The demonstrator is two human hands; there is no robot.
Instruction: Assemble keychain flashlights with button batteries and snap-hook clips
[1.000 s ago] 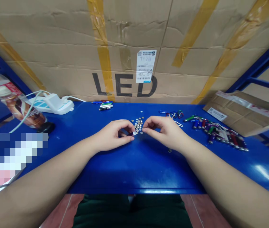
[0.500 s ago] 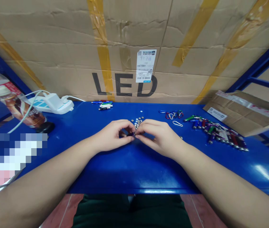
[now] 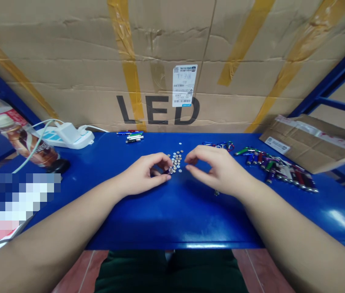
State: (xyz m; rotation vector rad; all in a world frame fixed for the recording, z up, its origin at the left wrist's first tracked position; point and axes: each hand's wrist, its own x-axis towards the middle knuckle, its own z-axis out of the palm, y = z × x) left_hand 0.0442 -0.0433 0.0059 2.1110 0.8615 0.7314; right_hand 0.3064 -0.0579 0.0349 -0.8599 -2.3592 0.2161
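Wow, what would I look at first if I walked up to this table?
The big brown cardboard box with black letters spelling LED fills the back, behind the shiny blue workbench. In the middle, a small heap of round silver button batteries sits between the left hand and the right hand. Over to the right lies a colourful pile of little metal flashlights.

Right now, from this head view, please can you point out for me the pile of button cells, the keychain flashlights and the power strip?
button cells (image 3: pixel 176 161): head view, on a cell in the middle of the pile.
keychain flashlights (image 3: pixel 270 171): head view, on one flashlight body in the group.
power strip (image 3: pixel 82 143): head view, on the white casing near its right end.
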